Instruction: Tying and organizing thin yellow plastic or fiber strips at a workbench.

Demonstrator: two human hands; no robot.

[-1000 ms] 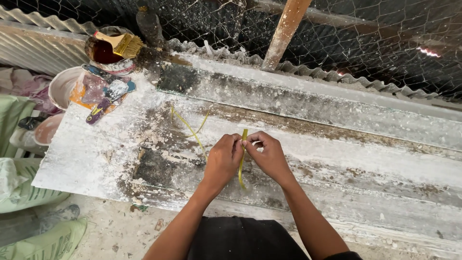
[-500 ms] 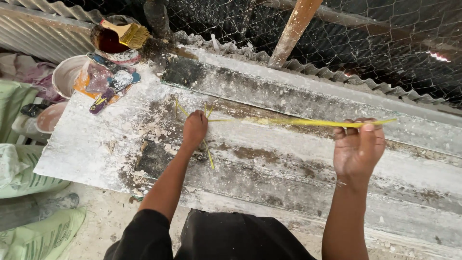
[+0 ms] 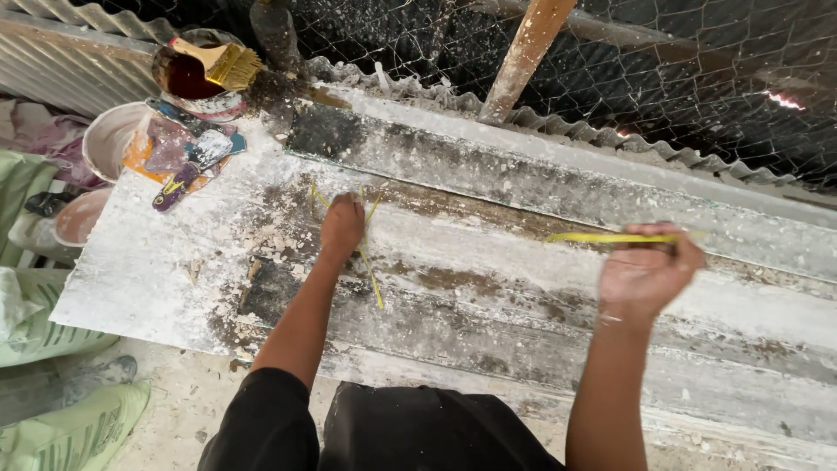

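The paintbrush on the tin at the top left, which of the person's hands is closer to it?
Left. The left hand is pressed on the white-dusted board, below and right of the paintbrush. The right hand is far off to the right, holding a yellow strip.

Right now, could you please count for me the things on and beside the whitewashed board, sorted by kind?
Yellow strips: 3 (one in the right hand at, two by the left hand at and)
Paintbrush: 1
Paint can: 1
Bowls: 2 ()
Total: 7
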